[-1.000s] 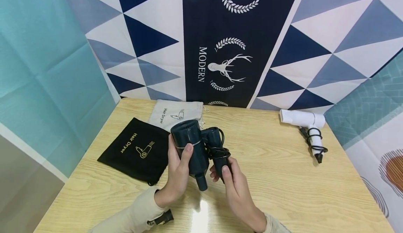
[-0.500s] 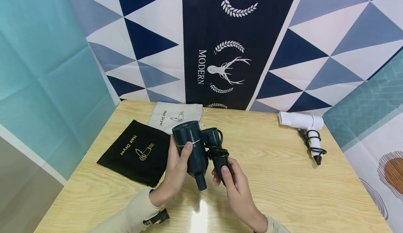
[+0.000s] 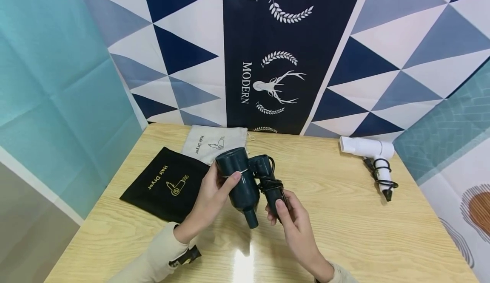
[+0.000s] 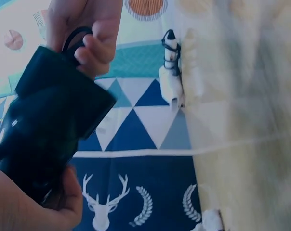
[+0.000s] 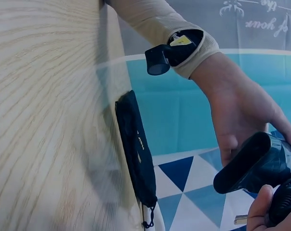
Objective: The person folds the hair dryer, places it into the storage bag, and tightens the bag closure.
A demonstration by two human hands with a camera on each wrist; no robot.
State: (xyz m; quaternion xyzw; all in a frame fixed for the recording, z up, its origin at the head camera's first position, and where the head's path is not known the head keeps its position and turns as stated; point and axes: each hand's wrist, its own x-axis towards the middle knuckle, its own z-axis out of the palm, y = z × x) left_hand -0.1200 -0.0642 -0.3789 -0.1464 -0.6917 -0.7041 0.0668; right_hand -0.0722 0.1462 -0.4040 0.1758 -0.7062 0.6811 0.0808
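Note:
Both hands hold a dark teal hair dryer (image 3: 245, 191) above the table, its narrow nozzle tilted down toward the person. My left hand (image 3: 212, 194) grips the thick barrel, thumb across the near side. Around the handle, wrapped in black cord (image 3: 270, 184), curl the fingers of my right hand (image 3: 300, 230). In the left wrist view, the dryer (image 4: 54, 108) looks very dark and hides part of the left fingers. The right wrist view shows the dryer (image 5: 254, 163) between both hands, with metal plug prongs (image 5: 240, 220) beside the right fingers.
A black "Hair Dryer" pouch (image 3: 158, 193) lies flat at left, partly over a grey-white drawstring pouch (image 3: 197, 140) behind it. At the back right rests a white hair dryer (image 3: 361, 146) with its cord wound round the handle. Patterned fabric walls (image 3: 191, 45) enclose the wooden table (image 3: 344, 232).
The teal hair dryer and both hands have shifted slightly right. Its nozzle now swings a little more to the right. Both grips stay on it, and the head view has tilted slightly.

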